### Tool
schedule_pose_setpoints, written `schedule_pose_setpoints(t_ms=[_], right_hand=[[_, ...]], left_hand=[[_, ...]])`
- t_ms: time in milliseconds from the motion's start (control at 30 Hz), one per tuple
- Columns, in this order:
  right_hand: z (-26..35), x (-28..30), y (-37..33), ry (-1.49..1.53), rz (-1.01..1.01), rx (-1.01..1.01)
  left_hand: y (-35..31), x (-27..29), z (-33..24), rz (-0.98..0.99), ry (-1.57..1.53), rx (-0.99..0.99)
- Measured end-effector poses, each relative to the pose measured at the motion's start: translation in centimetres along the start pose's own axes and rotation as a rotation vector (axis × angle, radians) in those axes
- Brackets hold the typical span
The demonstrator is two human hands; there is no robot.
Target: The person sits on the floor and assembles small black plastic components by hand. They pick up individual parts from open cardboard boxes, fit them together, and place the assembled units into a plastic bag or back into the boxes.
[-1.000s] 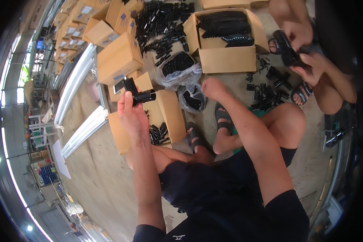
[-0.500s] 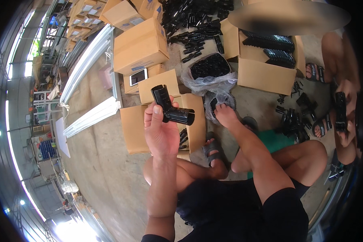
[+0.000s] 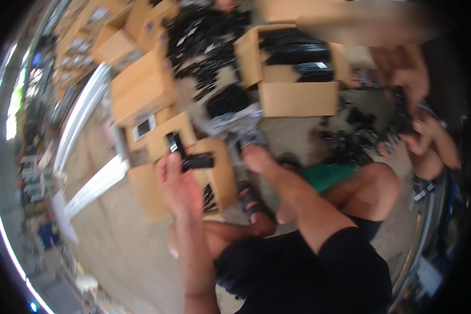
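Note:
A black plastic pipe connector, with tube ends set at an angle, is held up in my left hand. That hand is closed around it, above an open cardboard box with black parts inside. Toward the right, my right hand reaches down to a small clear plastic bag with something dark in it. Its fingers are smeared by motion and partly hidden, so their grip does not show. Just beyond lies a larger clear bag with a heap of small black pieces.
A closed carton stands beyond the open box, near a white tablet-like device. Another open carton holds long black parts. More black fittings lie near a person's hand at right. White metal profiles lie left.
The view has shifted, so the scene appears further left and blurred. My left hand still holds the connector, and my right hand stays at the small bag.

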State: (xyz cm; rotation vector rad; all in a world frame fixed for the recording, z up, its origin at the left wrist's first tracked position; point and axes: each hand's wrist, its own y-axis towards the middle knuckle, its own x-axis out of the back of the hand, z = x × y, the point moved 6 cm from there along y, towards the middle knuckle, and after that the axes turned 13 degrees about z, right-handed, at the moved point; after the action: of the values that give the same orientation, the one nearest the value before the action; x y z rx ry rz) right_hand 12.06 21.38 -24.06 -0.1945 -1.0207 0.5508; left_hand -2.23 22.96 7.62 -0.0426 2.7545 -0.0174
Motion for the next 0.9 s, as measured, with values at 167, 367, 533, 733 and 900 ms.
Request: schedule_pose_setpoints(t_ms=[167, 367, 533, 733, 900], right_hand=[[0.7, -1.7, 0.9, -0.290, 0.005, 0.104], [1.9, 2.2, -2.5, 0.136, 0.013, 0.123], [0.9, 8.4, -6.0, 0.361, -0.142, 0.123], [0.0, 16.6, -12.3, 0.592, -0.278, 0.071], [0.2, 20.8, -18.5, 1.088, -0.223, 0.016]], left_hand=[[-2.4, -1.3, 0.3, 0.083, 0.018, 0.013], [-1.5, -1.4, 0.8, 0.049, 0.023, 0.022], [0.1, -3.8, 1.5, 0.102, -0.047, -0.038], [-1.9, -6.4, -0.7, 0.173, 0.349, -0.286], [-4.4, -10.5, -2.9, 0.323, 1.232, -0.769]])
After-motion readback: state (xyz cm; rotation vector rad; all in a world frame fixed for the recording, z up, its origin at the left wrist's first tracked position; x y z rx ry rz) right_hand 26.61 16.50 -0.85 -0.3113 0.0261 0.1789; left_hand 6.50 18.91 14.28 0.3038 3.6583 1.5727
